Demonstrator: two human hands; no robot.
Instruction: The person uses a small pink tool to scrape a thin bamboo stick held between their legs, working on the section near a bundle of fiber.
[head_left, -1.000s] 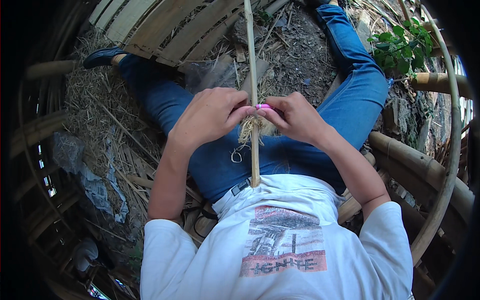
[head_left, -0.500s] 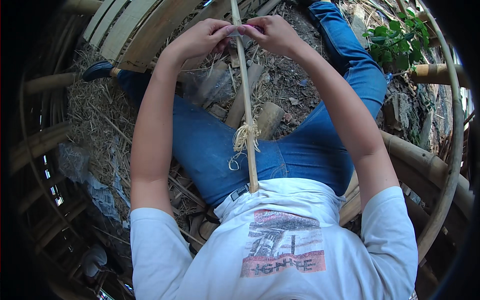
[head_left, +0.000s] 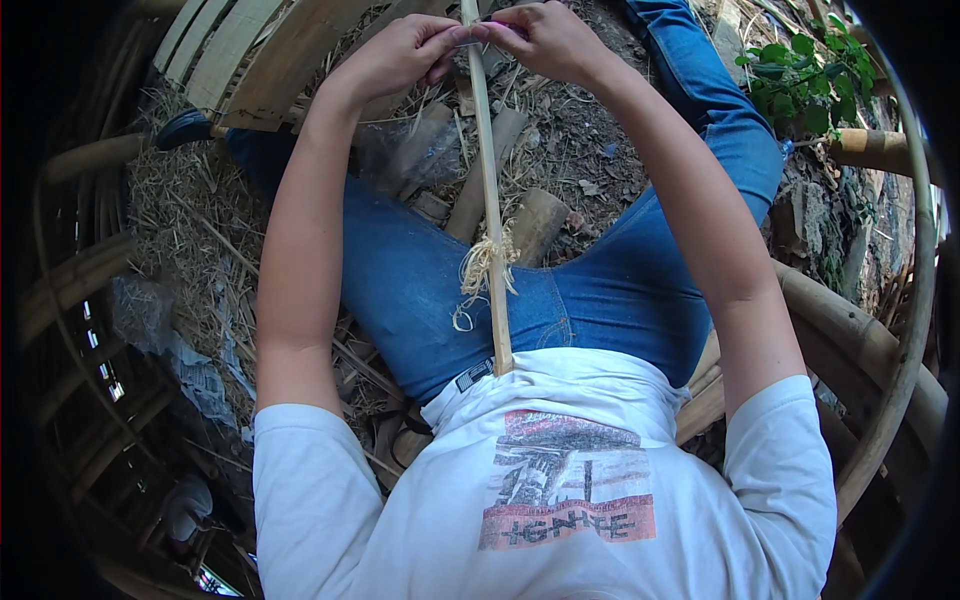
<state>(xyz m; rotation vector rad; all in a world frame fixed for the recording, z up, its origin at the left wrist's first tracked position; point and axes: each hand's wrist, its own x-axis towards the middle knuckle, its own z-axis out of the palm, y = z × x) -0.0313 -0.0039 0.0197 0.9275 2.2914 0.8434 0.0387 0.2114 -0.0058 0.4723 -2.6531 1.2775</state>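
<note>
A long, pale bamboo strip (head_left: 490,200) runs from my waist up past the top edge, its near end against my shirt. My left hand (head_left: 412,48) and my right hand (head_left: 545,38) meet over its far part, thumbs nearly touching. Both are closed, pinching a small, thin, blade-like piece (head_left: 470,43) laid across the strip. A bit of pink shows at the right fingers; most of the piece is hidden. Thin curled shavings (head_left: 482,268) lie on my jeans beside the strip.
Cut bamboo pieces (head_left: 538,225) lie on the ground between my legs. A slatted wooden panel (head_left: 235,60) leans at the far left, above straw (head_left: 185,210). Bamboo poles (head_left: 860,330) edge the right side, near a leafy plant (head_left: 810,80).
Both hands have moved slightly farther away along the strip, still pinching the piece. The whole view has shifted a little.
</note>
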